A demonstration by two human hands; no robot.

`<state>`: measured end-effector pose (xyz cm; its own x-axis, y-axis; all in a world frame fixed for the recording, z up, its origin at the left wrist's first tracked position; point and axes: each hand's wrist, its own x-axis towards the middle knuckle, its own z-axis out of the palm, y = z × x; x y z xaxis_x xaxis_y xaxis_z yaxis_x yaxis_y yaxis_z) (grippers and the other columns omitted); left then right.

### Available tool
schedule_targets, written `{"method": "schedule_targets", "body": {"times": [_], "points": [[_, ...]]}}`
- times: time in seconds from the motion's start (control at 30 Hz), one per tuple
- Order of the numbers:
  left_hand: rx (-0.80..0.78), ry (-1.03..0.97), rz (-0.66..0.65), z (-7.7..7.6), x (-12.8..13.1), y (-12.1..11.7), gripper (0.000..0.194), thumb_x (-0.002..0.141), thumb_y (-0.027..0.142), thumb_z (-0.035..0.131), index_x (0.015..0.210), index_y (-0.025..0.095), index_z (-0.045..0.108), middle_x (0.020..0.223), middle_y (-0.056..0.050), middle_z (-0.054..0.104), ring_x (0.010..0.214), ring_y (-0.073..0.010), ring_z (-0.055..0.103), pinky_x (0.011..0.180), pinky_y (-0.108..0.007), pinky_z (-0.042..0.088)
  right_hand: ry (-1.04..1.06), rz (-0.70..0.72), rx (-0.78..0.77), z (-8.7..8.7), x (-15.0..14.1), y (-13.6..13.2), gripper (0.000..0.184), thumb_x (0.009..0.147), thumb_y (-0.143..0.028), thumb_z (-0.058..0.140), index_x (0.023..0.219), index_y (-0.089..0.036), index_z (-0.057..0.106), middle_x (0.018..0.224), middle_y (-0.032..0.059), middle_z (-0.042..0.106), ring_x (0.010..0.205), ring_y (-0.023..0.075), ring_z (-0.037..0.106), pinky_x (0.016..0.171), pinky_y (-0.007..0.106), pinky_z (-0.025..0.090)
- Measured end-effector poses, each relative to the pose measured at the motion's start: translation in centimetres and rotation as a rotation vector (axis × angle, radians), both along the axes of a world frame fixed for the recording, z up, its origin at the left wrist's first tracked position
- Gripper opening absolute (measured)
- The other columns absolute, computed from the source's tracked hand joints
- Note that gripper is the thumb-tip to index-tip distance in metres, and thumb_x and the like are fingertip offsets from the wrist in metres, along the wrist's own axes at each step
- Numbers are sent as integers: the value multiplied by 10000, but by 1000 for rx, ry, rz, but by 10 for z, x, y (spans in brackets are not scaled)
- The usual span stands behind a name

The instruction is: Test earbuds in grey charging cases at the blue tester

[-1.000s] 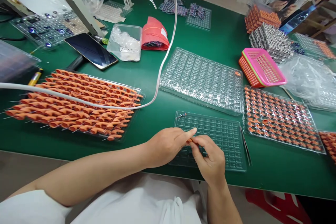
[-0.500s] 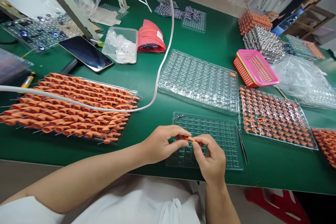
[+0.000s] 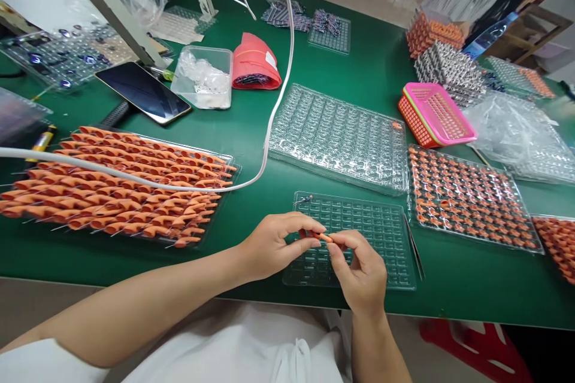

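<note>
Both hands meet over a clear compartment tray (image 3: 372, 233) near the table's front edge. My left hand (image 3: 276, 245) pinches one end of a small orange sleeve piece (image 3: 324, 237) between thumb and fingers. My right hand (image 3: 362, 272) pinches its other end, fingers curled. One small wired part (image 3: 307, 198) lies in the tray's far left corner. A tray of long orange sleeved parts (image 3: 121, 185) lies to the left of my left hand.
A white cable (image 3: 269, 125) loops across the green table. Thin tweezers (image 3: 413, 245) lie beside the tray. Also here: an empty clear blister tray (image 3: 336, 134), a tray of orange pieces (image 3: 467, 197), a pink basket (image 3: 435, 115), a phone (image 3: 141, 91), a plastic box (image 3: 202, 78).
My left thumb has drawn back from its stretched pose into a pinch. The orange piece now shows between the two hands. The view has shifted slightly.
</note>
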<state>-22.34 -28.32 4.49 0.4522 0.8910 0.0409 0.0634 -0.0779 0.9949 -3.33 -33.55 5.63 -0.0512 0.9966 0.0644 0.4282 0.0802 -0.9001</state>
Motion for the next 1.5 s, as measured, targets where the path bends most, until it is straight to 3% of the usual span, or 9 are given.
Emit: {"method": "schedule_targets", "body": {"times": [0.2, 0.33, 0.53, 0.7, 0.87, 1.1, 1.3, 1.5], "points": [[0, 11, 0, 0, 0, 0, 155, 864, 190, 670, 1007, 156, 716, 888, -50, 733, 795, -140, 679, 758, -243, 548, -31, 7, 18, 1, -1, 2, 134, 925, -133, 578, 1001, -223, 641, 910, 22, 649, 807, 165, 609, 698, 281, 481], [-68, -1, -9, 0, 1, -1, 239, 827, 182, 706, 1065, 156, 697, 898, -32, 744, 755, -127, 679, 738, -230, 550, -66, -62, -27, 1, 1, 0, 74, 936, -180, 566, 916, -218, 625, 839, 2, 626, 744, 152, 583, 665, 266, 450], [-77, 41, 16, -3, 4, -3, 287, 818, 197, 711, 1102, 178, 676, 928, -20, 749, 761, -135, 684, 747, -248, 558, -86, -133, -76, 1, 1, 1, 124, 951, -241, 547, 849, -210, 610, 757, -16, 582, 659, 133, 521, 616, 248, 408], [6, 115, 61, -6, 4, 0, 146, 904, 220, 592, 997, 192, 701, 907, -22, 743, 781, -149, 677, 746, -258, 532, -147, -115, -55, 2, -1, 5, 188, 948, -272, 535, 786, -201, 597, 683, -22, 549, 599, 127, 485, 577, 232, 393], [-70, 219, 182, -8, -1, 5, 159, 933, 246, 523, 959, 205, 675, 832, -3, 713, 763, -147, 659, 717, -247, 499, -174, -182, -124, -2, 1, 2, 267, 968, -328, 500, 747, -200, 577, 646, -32, 509, 555, 119, 463, 533, 212, 378], [-76, 156, -4, -3, 5, -2, 224, 893, 202, 529, 1094, 184, 626, 905, -20, 689, 792, -146, 633, 744, -256, 515, -138, -160, -117, -6, 2, 2, 287, 968, -357, 493, 737, -203, 568, 644, -37, 495, 560, 118, 461, 534, 208, 374], [-74, 131, -2, -1, 3, 0, 221, 870, 215, 583, 1081, 177, 638, 898, -25, 687, 754, -138, 616, 722, -250, 508, -136, -105, -132, -4, 1, 2, 272, 966, -348, 496, 747, -204, 571, 651, -37, 507, 575, 120, 464, 551, 214, 374], [-76, 134, -24, -2, 6, 0, 150, 903, 207, 534, 928, 184, 680, 859, -19, 694, 748, -133, 619, 698, -237, 476, -160, -60, -105, -2, 1, 3, 254, 954, -320, 496, 745, -202, 579, 657, -30, 533, 585, 124, 482, 558, 214, 386]]}}
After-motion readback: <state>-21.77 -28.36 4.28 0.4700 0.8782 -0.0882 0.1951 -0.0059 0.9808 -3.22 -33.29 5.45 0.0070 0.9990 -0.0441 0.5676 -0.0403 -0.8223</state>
